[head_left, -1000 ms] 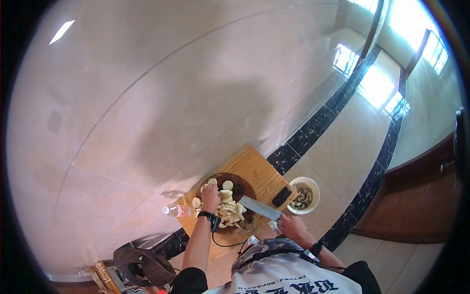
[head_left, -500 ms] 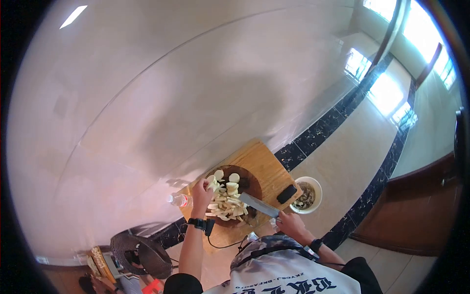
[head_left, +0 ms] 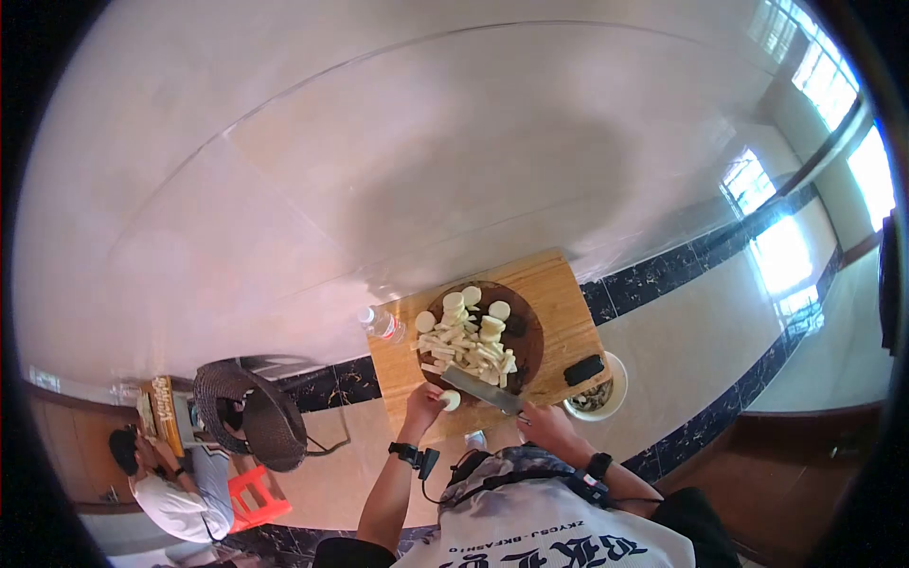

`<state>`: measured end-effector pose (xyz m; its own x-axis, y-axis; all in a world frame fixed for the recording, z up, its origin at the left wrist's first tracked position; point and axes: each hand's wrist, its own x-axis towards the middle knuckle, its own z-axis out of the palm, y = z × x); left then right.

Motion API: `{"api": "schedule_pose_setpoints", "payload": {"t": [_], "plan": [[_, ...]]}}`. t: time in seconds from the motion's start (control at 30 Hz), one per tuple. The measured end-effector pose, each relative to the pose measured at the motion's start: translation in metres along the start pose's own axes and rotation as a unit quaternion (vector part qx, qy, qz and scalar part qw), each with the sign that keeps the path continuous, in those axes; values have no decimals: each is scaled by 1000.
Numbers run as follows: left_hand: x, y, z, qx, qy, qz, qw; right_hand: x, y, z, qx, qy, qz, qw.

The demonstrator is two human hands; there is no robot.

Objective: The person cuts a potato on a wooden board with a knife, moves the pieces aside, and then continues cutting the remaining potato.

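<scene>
A round dark chopping board (head_left: 526,333) lies on a small wooden table (head_left: 561,298). It carries a pile of white vegetable sticks (head_left: 466,348) and a few round slices (head_left: 499,310). My right hand (head_left: 540,422) grips the handle of a cleaver (head_left: 479,389), whose blade lies flat at the near edge of the pile. My left hand (head_left: 424,403) is at the table's near left edge, fingers closed on one round white slice (head_left: 451,400), just left of the blade.
A plastic water bottle (head_left: 381,324) lies at the table's left edge. A black phone (head_left: 584,369) rests on the right corner, above a white bowl (head_left: 611,402) of scraps on the floor. A woven hat (head_left: 258,413), a red stool (head_left: 252,498) and another seated person (head_left: 163,485) are at lower left.
My left hand has drawn back from the far side of the pile to the near table edge, now holding one slice. The view has swung, bringing a person at lower left into sight.
</scene>
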<state>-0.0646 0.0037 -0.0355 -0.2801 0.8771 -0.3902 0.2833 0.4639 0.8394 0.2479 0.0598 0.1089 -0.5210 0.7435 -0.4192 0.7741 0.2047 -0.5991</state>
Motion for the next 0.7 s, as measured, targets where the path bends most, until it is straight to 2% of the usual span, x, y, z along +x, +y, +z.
{"api": "schedule_pose_setpoints", "payload": {"t": [0.1,0.3,0.4,0.5,0.6,0.7], "plan": [[-2,-18,11,-114,36,-80,990,6,-5,10,-21,-20,-18,999],[-8,-8,12,-147,45,-100,983,6,-21,12,-38,-17,-18,999],[-7,-13,8,-207,48,-120,970,8,-16,17,-8,-16,-15,1000],[-5,-11,-1,-179,58,-165,968,16,-2,40,87,-26,-15,996],[-14,7,-9,-182,29,-153,971,14,-6,36,84,1,-11,996],[-17,32,-16,-176,-71,-144,971,17,-7,32,82,101,-16,991]]}}
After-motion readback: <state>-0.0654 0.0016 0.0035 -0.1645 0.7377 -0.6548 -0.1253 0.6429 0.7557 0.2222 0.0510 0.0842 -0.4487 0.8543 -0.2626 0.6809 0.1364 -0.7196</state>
